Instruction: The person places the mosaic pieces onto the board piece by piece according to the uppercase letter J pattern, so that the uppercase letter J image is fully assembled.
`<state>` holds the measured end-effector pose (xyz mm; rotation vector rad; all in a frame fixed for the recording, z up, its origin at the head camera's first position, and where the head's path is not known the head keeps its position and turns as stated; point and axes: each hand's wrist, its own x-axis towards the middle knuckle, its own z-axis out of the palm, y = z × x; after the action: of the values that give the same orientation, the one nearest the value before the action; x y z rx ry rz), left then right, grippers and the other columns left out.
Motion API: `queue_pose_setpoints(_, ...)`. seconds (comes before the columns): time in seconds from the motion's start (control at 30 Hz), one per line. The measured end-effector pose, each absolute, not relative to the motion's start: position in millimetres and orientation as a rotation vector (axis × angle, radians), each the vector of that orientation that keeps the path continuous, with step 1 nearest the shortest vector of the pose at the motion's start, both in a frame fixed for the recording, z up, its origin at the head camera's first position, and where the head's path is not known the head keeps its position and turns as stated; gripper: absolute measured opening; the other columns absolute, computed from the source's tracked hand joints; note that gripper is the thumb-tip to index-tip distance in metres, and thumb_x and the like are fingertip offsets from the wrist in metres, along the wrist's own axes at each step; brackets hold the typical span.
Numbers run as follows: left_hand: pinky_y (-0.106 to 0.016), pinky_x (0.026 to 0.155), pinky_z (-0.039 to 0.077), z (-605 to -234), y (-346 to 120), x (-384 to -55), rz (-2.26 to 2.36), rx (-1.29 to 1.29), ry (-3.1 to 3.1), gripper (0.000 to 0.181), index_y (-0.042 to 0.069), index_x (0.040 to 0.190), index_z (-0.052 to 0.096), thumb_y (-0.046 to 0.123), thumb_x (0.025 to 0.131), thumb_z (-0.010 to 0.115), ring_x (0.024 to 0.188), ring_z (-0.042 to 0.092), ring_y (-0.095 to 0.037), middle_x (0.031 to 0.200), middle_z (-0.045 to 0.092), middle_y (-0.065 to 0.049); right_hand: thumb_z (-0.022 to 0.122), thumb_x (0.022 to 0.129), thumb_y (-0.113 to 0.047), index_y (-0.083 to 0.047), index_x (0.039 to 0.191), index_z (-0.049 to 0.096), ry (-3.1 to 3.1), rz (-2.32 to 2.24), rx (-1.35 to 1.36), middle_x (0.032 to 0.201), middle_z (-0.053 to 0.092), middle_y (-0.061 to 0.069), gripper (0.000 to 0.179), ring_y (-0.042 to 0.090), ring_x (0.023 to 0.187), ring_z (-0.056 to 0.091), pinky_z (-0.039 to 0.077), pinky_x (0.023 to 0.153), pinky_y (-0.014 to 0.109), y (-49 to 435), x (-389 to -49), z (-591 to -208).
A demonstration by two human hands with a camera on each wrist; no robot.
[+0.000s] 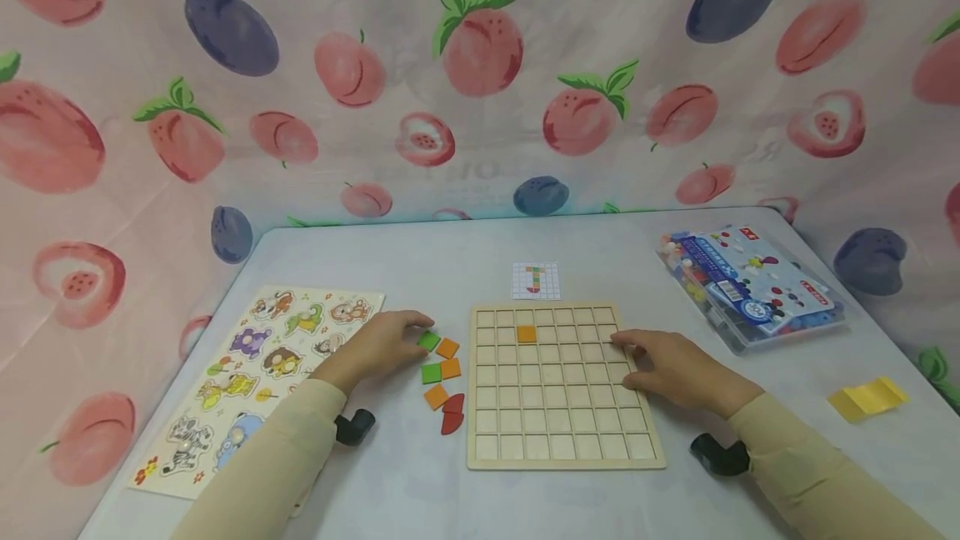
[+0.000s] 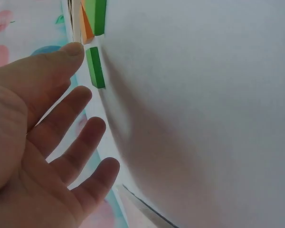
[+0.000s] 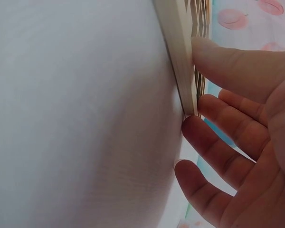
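Observation:
My left hand (image 1: 384,346) is beside a green square tile (image 1: 429,341), its fingers spread and loosely bent. In the left wrist view a green tile (image 2: 95,67) lies just past the thumb tip, with nothing between the fingers. Nearby are another green tile (image 1: 431,373), several orange tiles (image 1: 450,368) and red quarter-round pieces (image 1: 452,423). A wooden grid board (image 1: 566,470) lies flat in the middle, one orange tile (image 1: 527,334) set in its second row. My right hand (image 1: 678,367) rests at the board's right edge, thumb and fingertips against the rim (image 3: 180,57).
Behind the board lies a small pattern card (image 1: 536,281). An animal puzzle board (image 1: 262,340) is under the left forearm. At the back right stands a clear plastic box (image 1: 753,286) with a printed lid; a folded yellow paper (image 1: 868,399) lies nearer on the right.

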<state>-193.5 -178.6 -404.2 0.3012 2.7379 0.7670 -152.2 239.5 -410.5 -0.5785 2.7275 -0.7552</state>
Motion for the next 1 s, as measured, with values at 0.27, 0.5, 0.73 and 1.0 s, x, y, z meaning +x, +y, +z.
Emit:
queue_pose_setpoints(0.27,-0.049,0.109,0.037,-407.4,-181.2,-194.2,0.784,0.305,2.727,0.041,0.011,0.128,0.067,0.011,0.088,0.073,0.130,0.051,-0.030,0.131,0.063,-0.006,0.076,0.089,-0.023,-0.002,0.141,0.053,2.728,-0.751,-0.567,0.126,0.063,0.014,0.060,0.034,0.115,0.058,0.042,0.100,0.058,238.9,-152.3,-410.2)
queue_pose_setpoints(0.5,-0.048,0.108,0.039,-408.1,-180.9,-194.3,0.785,0.324,2.732,0.038,0.010,0.126,0.067,0.008,0.088,0.071,0.127,0.053,-0.029,0.127,0.065,-0.004,0.076,0.089,-0.023,-0.001,0.140,0.053,2.739,-0.737,-0.588,0.123,0.064,0.013,0.060,0.033,0.113,0.059,0.043,0.099,0.058,239.8,-153.0,-410.8)
queue_pose_setpoints(0.73,-0.048,0.108,0.039,-410.4,-179.0,-196.1,0.762,0.312,2.736,0.035,0.011,0.123,0.069,0.007,0.089,0.070,0.125,0.054,-0.029,0.124,0.066,-0.004,0.076,0.089,-0.024,-0.002,0.141,0.053,2.724,-0.740,-0.561,0.127,0.063,0.014,0.061,0.034,0.115,0.058,0.042,0.100,0.059,238.1,-152.2,-409.7)
queue_pose_setpoints(1.0,-0.047,0.107,0.040,-409.6,-180.4,-196.2,0.742,0.329,2.758,0.031,0.008,0.119,0.069,0.004,0.088,0.069,0.123,0.056,-0.030,0.120,0.067,-0.005,0.076,0.089,-0.025,-0.002,0.141,0.053,2.726,-0.726,-0.558,0.128,0.062,0.015,0.061,0.035,0.116,0.058,0.042,0.100,0.059,237.8,-151.7,-409.0)
